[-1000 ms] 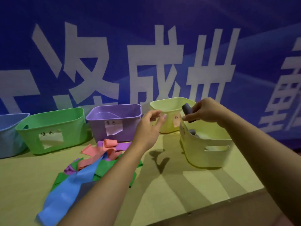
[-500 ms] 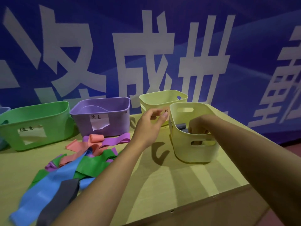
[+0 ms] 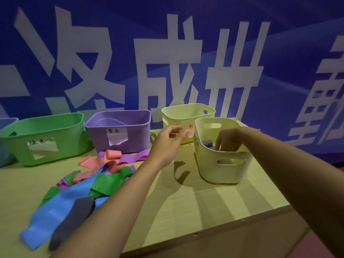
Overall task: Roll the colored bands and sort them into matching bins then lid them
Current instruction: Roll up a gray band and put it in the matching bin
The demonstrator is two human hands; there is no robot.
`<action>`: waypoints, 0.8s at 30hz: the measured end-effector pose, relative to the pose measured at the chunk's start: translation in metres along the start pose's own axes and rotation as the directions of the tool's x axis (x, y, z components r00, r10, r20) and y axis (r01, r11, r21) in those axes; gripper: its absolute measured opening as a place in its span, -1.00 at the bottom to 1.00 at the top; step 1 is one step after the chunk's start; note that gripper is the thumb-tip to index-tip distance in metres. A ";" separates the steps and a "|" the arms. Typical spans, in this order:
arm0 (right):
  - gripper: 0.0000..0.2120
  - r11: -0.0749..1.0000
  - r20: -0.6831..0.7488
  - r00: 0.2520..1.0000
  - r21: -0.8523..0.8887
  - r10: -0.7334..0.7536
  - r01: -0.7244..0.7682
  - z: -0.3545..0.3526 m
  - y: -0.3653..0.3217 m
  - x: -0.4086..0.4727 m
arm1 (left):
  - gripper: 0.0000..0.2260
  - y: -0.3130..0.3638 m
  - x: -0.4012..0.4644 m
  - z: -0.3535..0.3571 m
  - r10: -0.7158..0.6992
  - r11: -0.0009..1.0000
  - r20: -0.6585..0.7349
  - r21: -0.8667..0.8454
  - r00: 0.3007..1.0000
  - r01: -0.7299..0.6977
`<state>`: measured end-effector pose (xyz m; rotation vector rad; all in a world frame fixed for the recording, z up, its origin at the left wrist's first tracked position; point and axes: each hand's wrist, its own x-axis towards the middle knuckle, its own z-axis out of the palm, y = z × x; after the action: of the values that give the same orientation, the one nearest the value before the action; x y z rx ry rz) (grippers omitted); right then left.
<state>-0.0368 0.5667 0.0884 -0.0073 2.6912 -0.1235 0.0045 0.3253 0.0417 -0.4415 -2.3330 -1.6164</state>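
Note:
My right hand (image 3: 229, 139) reaches down into the near yellow bin (image 3: 223, 174), fingers pointing downward, tips hidden by the wall. A rolled grey band (image 3: 208, 143) lies in that bin just left of the thumb. My left hand (image 3: 165, 144) hovers above the table with loosely curved fingers, holding nothing, in front of the far yellow bin (image 3: 175, 116). Loose bands lie heaped at the left: pink (image 3: 96, 162), purple (image 3: 134, 157), green (image 3: 109, 180), blue (image 3: 61, 203) and a flat grey one (image 3: 74, 216).
A purple bin (image 3: 137, 140), a green bin (image 3: 70, 144) and a blue bin (image 3: 5, 155) stand in a row along the back, with paper labels. The table's front edge (image 3: 214, 228) runs close under my forearms. A blue banner fills the wall behind.
My right hand carried the rolled grey band from above the near yellow bin down into it. The left hand stayed hovering. The view shifted left.

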 end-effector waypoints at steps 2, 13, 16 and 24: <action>-0.64 0.989 -0.131 0.991 0.136 -0.040 0.058 -0.011 -0.002 -0.001 | -0.67 0.002 -0.001 -0.008 0.005 1.000 -0.005 -0.005 1.000 -0.005; -0.77 0.833 -0.530 0.746 0.124 -0.404 0.539 -0.015 -0.118 -0.057 | -0.73 -0.013 -0.031 -0.106 -0.020 0.995 -0.099 0.095 0.995 0.029; -0.78 0.815 -0.440 0.747 0.055 -0.499 0.577 0.007 -0.165 -0.062 | -0.80 -0.030 -0.046 -0.148 -0.067 0.987 -0.148 0.138 0.987 0.088; -0.80 0.750 -0.317 0.712 0.001 -0.627 0.661 0.080 -0.259 -0.046 | -0.99 -0.063 -0.102 -0.227 -0.215 0.908 0.017 0.372 0.976 0.193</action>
<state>0.0350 0.3032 0.0593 -0.9865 2.8416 -0.5348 0.0832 0.0818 0.0258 -0.1661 -2.7258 -1.2071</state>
